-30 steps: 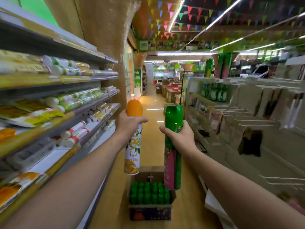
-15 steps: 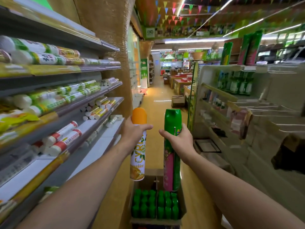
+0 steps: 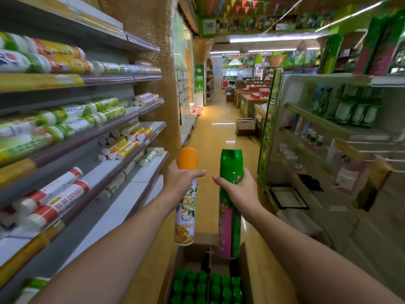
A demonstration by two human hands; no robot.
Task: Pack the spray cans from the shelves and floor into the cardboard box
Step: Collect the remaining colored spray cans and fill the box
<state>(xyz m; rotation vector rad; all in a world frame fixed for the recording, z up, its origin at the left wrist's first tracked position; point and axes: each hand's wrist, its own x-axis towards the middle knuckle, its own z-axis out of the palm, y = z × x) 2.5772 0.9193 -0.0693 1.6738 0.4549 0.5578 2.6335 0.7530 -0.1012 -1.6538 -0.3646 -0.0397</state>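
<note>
My left hand (image 3: 179, 179) grips a white spray can with an orange cap (image 3: 185, 207) just under the cap, held upright. My right hand (image 3: 235, 188) grips a tall green and pink spray can (image 3: 230, 216), also upright, a hand's width to the right. Both cans hang above the far end of an open cardboard box (image 3: 246, 270) on the floor. Several green-capped cans (image 3: 206, 286) stand packed in rows in the box's near part; its far part shows bare cardboard.
Shelves (image 3: 122, 137) on the left carry rolls and wrapped packs lying on their sides. A shelf unit (image 3: 328, 128) with green bottles lines the right. The yellow aisle floor (image 3: 217, 137) runs ahead, with another cardboard box (image 3: 245, 126) farther down.
The view has drawn closer to the box, which now sits directly below the cans. Both hands keep their cans, held lower over the box's far end.
</note>
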